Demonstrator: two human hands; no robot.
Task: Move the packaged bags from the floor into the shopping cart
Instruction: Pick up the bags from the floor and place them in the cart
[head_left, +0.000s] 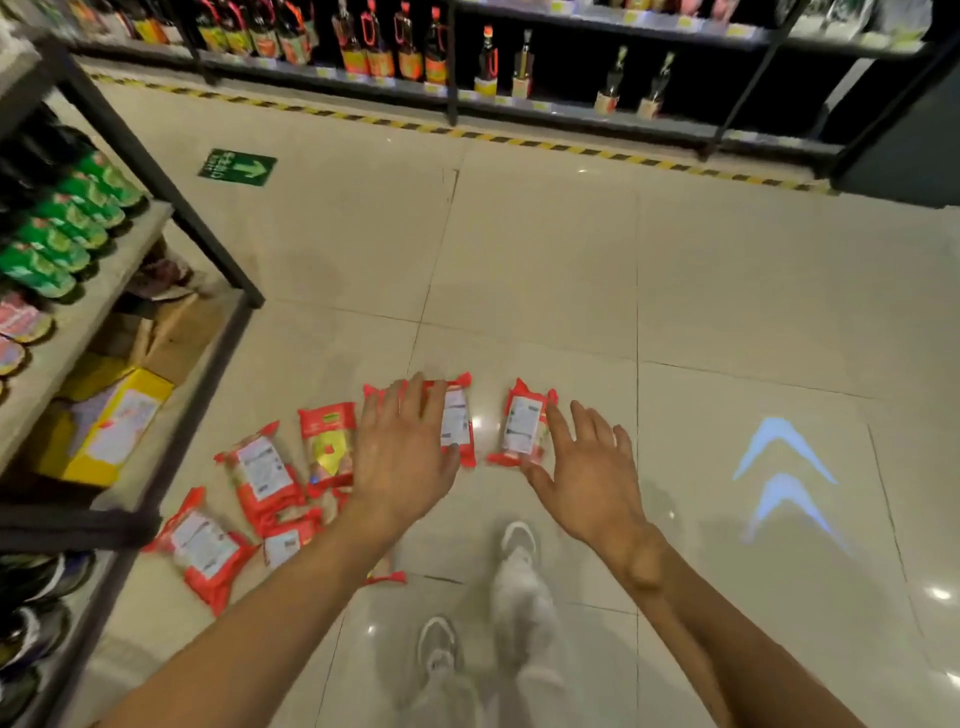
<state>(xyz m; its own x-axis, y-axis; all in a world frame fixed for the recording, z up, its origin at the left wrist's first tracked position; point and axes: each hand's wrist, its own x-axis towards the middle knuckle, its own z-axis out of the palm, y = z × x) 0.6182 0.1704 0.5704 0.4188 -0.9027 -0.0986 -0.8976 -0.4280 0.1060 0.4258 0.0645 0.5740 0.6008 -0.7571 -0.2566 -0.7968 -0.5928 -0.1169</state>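
Red packaged bags (522, 423) lie beside the shelf rack (171, 208); open tiled floor (727, 312) rightward. Left hand (400, 452) and right hand (587, 467), both empty and spread, partly hide two bags.

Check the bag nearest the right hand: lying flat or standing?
Lying flat: the bag rests label side up on the floor tiles, just ahead of the open right hand, not gripped.

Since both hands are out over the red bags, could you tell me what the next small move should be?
Probably lower the right hand onto the separate red bag just beyond its fingers and close on it: both hands are spread open and empty, and that bag lies apart from the others.
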